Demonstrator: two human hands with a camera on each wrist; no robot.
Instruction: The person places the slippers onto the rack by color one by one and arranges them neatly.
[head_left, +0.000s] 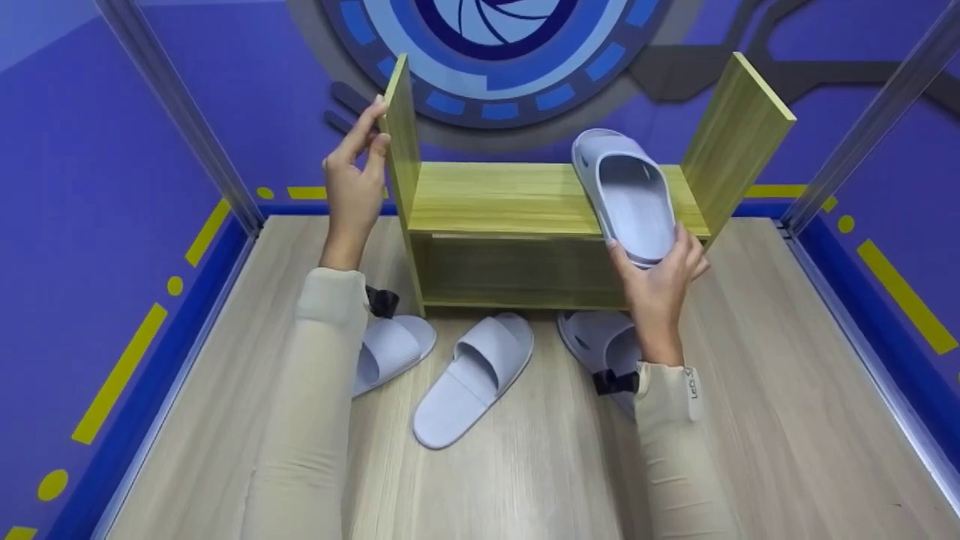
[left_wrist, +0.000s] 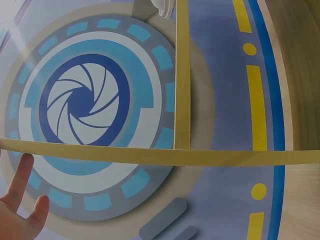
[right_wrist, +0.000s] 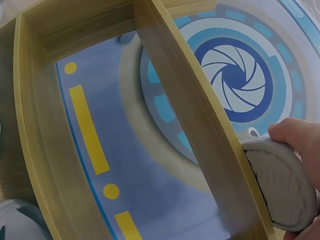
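My right hand [head_left: 660,292] grips a light grey slipper [head_left: 637,206] by its heel, thumb on one side and fingers on the other. The slipper's toe points to the back wall, over the upper board of a small wooden rack [head_left: 487,196]. In the right wrist view, the slipper's heel end [right_wrist: 281,187] is beside the board's front edge. My left hand [head_left: 356,176] touches the rack's left side panel near its top. The left wrist view shows an index finger [left_wrist: 21,177] fairly straight against the panel edge, the thumb apart from it.
On the floor before the rack lie a grey open-toe slipper [head_left: 476,379], another [head_left: 397,349] partly behind the left sleeve, and a closed-toe slipper [head_left: 592,334] partly behind the right wrist. The rack's right side panel [head_left: 739,142] rises beside the held slipper. Blue walls [head_left: 97,187] enclose the space.
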